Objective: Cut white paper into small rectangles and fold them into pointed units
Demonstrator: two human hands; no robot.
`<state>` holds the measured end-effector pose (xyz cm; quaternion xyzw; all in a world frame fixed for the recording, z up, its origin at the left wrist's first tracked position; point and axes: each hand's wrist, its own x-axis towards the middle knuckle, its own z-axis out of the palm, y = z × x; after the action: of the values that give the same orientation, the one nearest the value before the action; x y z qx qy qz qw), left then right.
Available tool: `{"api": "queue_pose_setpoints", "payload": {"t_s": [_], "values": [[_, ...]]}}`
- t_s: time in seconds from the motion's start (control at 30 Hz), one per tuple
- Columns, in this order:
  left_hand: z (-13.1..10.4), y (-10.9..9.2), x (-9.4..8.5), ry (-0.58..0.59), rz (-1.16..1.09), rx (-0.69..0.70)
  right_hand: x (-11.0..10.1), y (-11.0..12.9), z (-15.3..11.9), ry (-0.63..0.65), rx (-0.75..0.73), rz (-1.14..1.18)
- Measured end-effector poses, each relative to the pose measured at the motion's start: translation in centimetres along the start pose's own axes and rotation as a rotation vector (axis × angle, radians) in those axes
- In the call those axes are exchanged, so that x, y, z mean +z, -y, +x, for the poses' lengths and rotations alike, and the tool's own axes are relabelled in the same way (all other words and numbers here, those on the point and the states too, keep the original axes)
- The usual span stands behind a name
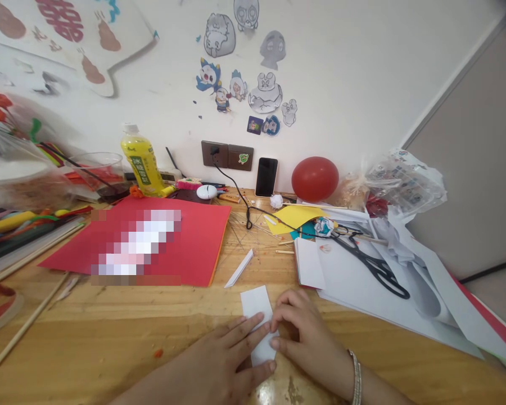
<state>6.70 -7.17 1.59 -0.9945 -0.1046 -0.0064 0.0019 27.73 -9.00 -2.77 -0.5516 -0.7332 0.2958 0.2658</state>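
White paper rectangle (256, 299) flat on the wooden desk (172, 315), near a narrow white paper strip (239, 269). The left hand (221, 357), its grip released, lies across the sheet with fingers spread; the right hand (306, 332) curls at the right edge, though whether it pinches cannot be told. Good practice: firm left pressure, edges aligned, light right fingertips to avoid stray creases.

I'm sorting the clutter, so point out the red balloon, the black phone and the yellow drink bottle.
red balloon (315, 179): head view, middle of its side
black phone (266, 177): head view, screen
yellow drink bottle (144, 164): head view, label
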Motion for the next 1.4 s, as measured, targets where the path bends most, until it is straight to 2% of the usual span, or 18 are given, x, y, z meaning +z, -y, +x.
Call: {"api": "queue_pose_setpoints", "payload": {"t_s": [0.13, 0.27, 0.33, 0.53, 0.7, 0.8, 0.93, 1.07, 1.17, 1.23, 1.3, 1.33, 1.37, 1.4], "values": [[-0.3, 0.0, 0.3, -0.021, -0.006, 0.005, -0.2, -0.6, 0.2, -0.034, -0.004, -0.058], [-0.4, 0.2, 0.8, -0.094, -0.005, -0.005, -0.3, -1.4, 0.2, -0.166, -0.084, -0.041], [-0.5, 0.4, 1.5, -0.122, 0.028, -0.005, -0.3, -1.5, 0.0, -0.191, -0.143, -0.005], [-0.4, 0.5, 4.6, -0.235, 0.129, -0.074, -0.3, -0.8, -0.5, -0.054, -0.290, -0.052], [0.0, -0.1, 5.5, -0.299, 0.150, -0.245, -0.1, -0.8, -0.8, -0.045, -0.337, -0.054], [0.1, -0.3, 6.1, -0.295, 0.149, -0.276, 0.1, -0.6, -0.9, -0.013, -0.302, -0.130], [0.1, -0.4, 7.9, -0.273, 0.010, -0.237, 0.3, -0.5, -0.7, -0.023, -0.161, -0.174], [0.4, -0.4, 9.3, -0.395, 0.005, -0.211, 0.2, -0.7, -0.6, -0.046, -0.155, -0.155], [0.7, -0.1, 8.8, -0.493, 0.088, -0.133, 0.0, -1.0, -0.6, -0.092, -0.196, -0.139], [0.9, 0.0, 7.7, -0.562, 0.159, -0.085, -0.1, -1.0, -0.6, -0.125, -0.220, -0.102], [0.9, 0.0, 6.2, -0.581, 0.218, -0.077, -0.3, -1.0, -0.7, -0.120, -0.252, -0.063], [0.9, -0.1, 5.4, -0.569, 0.234, -0.058, -0.3, -1.0, -0.7, -0.105, -0.262, -0.055], [0.8, -0.2, 4.7, -0.443, 0.231, -0.064, -0.4, -1.0, -0.7, -0.087, -0.268, -0.057], [0.7, -0.4, 4.1, -0.384, 0.228, -0.053, -0.4, -0.9, -0.7, -0.074, -0.269, -0.069]]}}
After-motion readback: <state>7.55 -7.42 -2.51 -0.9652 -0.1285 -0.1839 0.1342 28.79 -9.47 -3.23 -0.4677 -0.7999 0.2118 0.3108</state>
